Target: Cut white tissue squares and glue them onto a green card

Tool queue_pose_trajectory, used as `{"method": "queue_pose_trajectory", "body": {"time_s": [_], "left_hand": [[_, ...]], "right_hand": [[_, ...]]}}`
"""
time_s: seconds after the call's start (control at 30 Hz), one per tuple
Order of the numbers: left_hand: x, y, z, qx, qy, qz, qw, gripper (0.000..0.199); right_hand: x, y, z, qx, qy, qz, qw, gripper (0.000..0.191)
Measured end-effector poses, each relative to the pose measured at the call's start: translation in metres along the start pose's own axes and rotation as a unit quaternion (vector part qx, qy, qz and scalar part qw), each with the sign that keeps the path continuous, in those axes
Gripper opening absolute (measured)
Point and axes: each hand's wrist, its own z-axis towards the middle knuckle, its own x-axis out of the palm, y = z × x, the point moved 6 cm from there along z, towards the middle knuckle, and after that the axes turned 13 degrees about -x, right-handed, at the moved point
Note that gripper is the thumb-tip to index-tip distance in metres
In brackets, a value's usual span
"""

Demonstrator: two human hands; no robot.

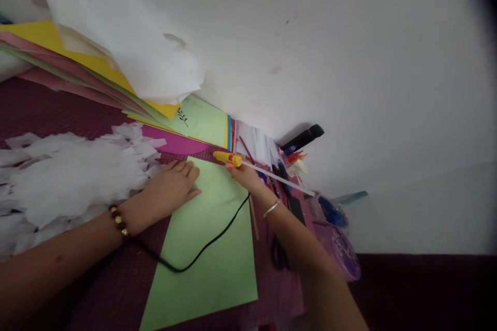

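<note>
My right hand (245,176) is wrapped round a yellow hot glue gun (227,159) near the far right corner of a light green paper sheet (213,238). A long whitish glue stick (277,178) juts from the gun's back end. The gun's black cord (209,243) loops across the sheet and passes under my left wrist. Flat on the sheet's far left edge lies my left hand (174,183), its fingers stretched out and holding nothing. Left of that hand spreads a pile of torn white paper (81,176).
Coloured paper sheets (89,70) are stacked at the back left, with crumpled white paper (135,36) on top. Pens, scissors (281,253) and a black tool (305,138) lie along the right. A purple container (344,256) stands at the table's right edge, by the wall.
</note>
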Motion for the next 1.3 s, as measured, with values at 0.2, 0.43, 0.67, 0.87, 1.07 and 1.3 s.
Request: {"method": "queue_pose_trajectory", "body": {"time_s": [0.2,0.43,0.67,0.87,1.07,1.3], "left_hand": [[-0.004,0.002,0.001,-0.007,0.011,-0.002,1.0,0.041],[-0.001,0.003,0.001,0.011,0.011,0.036,0.999,0.045],[-0.006,-0.048,-0.042,0.078,0.04,0.005,0.996,0.044],[-0.001,-0.108,-0.118,0.264,0.047,-0.08,0.96,0.022],[-0.003,-0.106,-0.118,0.272,0.094,-0.074,0.955,0.015],[0.002,-0.103,-0.114,0.256,0.167,-0.07,0.949,0.026]], "right_hand": [[-0.012,-0.013,-0.011,0.13,0.018,0.092,0.987,0.019],[-0.059,-0.005,-0.084,0.194,-0.038,0.18,0.964,0.031],[-0.059,0.015,-0.145,0.182,-0.035,0.179,0.966,0.04],[-0.044,0.013,-0.144,0.105,-0.055,0.073,0.99,0.034],[-0.043,0.012,-0.149,0.09,-0.05,-0.002,0.995,0.027],[-0.04,0.012,-0.151,0.107,-0.033,0.021,0.993,0.019]]}}
